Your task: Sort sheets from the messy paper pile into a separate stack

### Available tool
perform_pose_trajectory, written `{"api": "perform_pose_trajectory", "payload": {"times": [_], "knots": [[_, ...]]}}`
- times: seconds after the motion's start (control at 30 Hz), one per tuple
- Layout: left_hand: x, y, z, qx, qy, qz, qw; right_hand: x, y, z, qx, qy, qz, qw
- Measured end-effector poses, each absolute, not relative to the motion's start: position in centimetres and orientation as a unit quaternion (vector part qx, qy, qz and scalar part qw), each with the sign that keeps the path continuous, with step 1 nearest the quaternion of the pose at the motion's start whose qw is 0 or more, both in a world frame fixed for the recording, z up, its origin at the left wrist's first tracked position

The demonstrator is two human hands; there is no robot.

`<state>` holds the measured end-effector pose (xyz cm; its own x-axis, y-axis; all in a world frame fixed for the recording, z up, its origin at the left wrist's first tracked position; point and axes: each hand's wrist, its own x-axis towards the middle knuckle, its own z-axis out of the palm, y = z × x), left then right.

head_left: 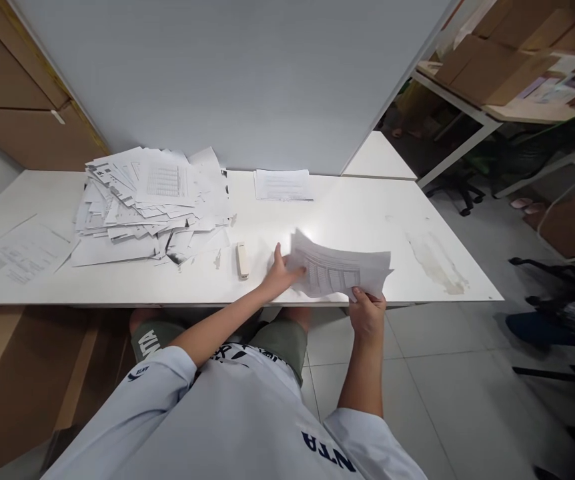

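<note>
A thin stack of printed sheets is held just above the front edge of the white table. My right hand grips its near edge with closed fingers. My left hand holds the stack's left side, thumb raised and fingers under the paper. A small cream stapler lies on the table just left of my left hand.
A big untidy heap of papers covers the table's left half. A small neat pile lies by the grey partition. One loose sheet lies far left. Cardboard boxes, shelving and chairs stand to the right.
</note>
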<state>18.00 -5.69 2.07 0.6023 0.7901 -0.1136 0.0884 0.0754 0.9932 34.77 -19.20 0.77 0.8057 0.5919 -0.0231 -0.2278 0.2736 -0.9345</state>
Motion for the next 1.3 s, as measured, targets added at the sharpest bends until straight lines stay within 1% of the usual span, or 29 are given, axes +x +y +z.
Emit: {"api": "perform_pose_trajectory", "payload": {"times": [0.03, 0.1, 0.2, 0.37, 0.43, 0.5, 0.63, 0.7, 0.8, 0.93, 1.03, 1.17, 1.3], "knots": [[18.4, -5.2, 2.4, 0.605, 0.324, 0.279, 0.672, 35.0, -18.9, 0.8, -0.539, -0.169, 0.256, 0.784], [18.5, -4.4, 3.0, 0.593, 0.287, 0.316, 0.683, 35.5, -18.6, 0.9, -0.538, -0.168, 0.233, 0.792], [17.0, -3.7, 3.8, 0.608, 0.285, 0.386, 0.633, 36.2, -18.8, 0.7, -0.552, -0.182, 0.205, 0.787], [14.1, -4.4, 4.1, 0.672, 0.316, 0.4, 0.536, 36.8, -19.5, -0.1, -0.611, -0.25, 0.24, 0.712], [13.8, -4.9, 4.2, 0.686, 0.323, 0.409, 0.508, 36.8, -19.2, 0.0, -0.618, -0.257, 0.252, 0.699], [13.8, -5.1, 4.6, 0.691, 0.319, 0.428, 0.487, 37.0, -18.6, 0.7, -0.606, -0.259, 0.24, 0.713], [14.0, -4.9, 5.7, 0.696, 0.324, 0.463, 0.443, 37.1, -17.1, 3.3, -0.561, -0.27, 0.163, 0.766], [13.9, -4.7, 6.0, 0.693, 0.339, 0.47, 0.428, 36.7, -16.5, 4.1, -0.547, -0.277, 0.145, 0.777], [13.8, -4.9, 5.4, 0.684, 0.352, 0.476, 0.427, 35.5, -15.9, 3.4, -0.554, -0.286, 0.18, 0.761], [14.1, -5.9, 4.1, 0.652, 0.365, 0.497, 0.442, 34.1, -15.2, 0.7, -0.584, -0.25, 0.223, 0.739], [14.6, -6.1, 4.0, 0.645, 0.374, 0.499, 0.441, 34.0, -14.9, 0.1, -0.59, -0.235, 0.221, 0.74], [14.9, -5.7, 4.8, 0.632, 0.38, 0.499, 0.456, 34.8, -14.8, 1.1, -0.569, -0.261, 0.196, 0.755], [14.6, -5.6, 5.0, 0.625, 0.378, 0.484, 0.482, 34.8, -15.0, 1.0, -0.579, -0.273, 0.205, 0.741]]}}
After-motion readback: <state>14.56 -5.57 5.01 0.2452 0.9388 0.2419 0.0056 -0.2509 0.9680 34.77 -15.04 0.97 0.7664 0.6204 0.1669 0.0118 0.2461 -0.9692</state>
